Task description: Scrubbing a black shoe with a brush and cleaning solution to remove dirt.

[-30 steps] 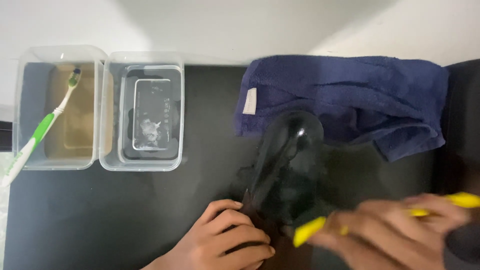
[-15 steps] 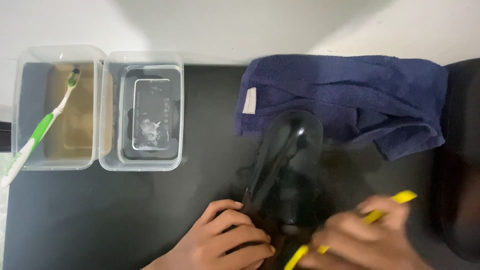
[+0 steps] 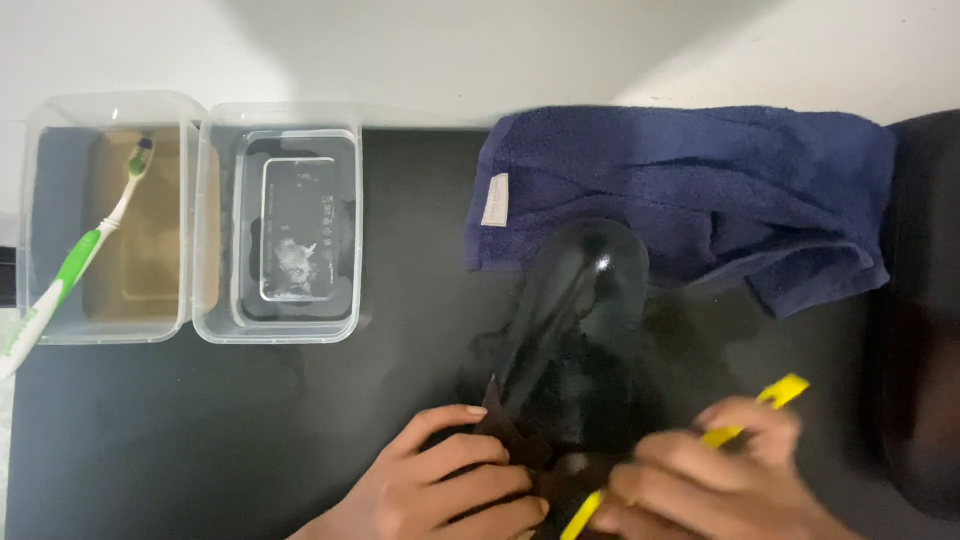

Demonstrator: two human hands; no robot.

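Note:
A shiny black shoe [image 3: 580,320] lies on the black table, its toe pointing away from me toward a dark blue towel [image 3: 690,190]. My left hand [image 3: 445,490] grips the shoe's near end at its opening. My right hand [image 3: 700,480] holds a yellow-handled brush [image 3: 745,420] slanted across the fingers, its lower end at the shoe's near end. The brush head is hidden by the hand and shoe.
Two clear plastic tubs stand at the far left: one [image 3: 110,215] holds brownish liquid with a green and white toothbrush [image 3: 70,270] leaning in it, the other [image 3: 285,225] holds clear water. A dark object [image 3: 920,320] fills the right edge.
My right hand has moved left with the yellow brush, from beside the shoe to its near end. The left hand and the shoe have stayed put.

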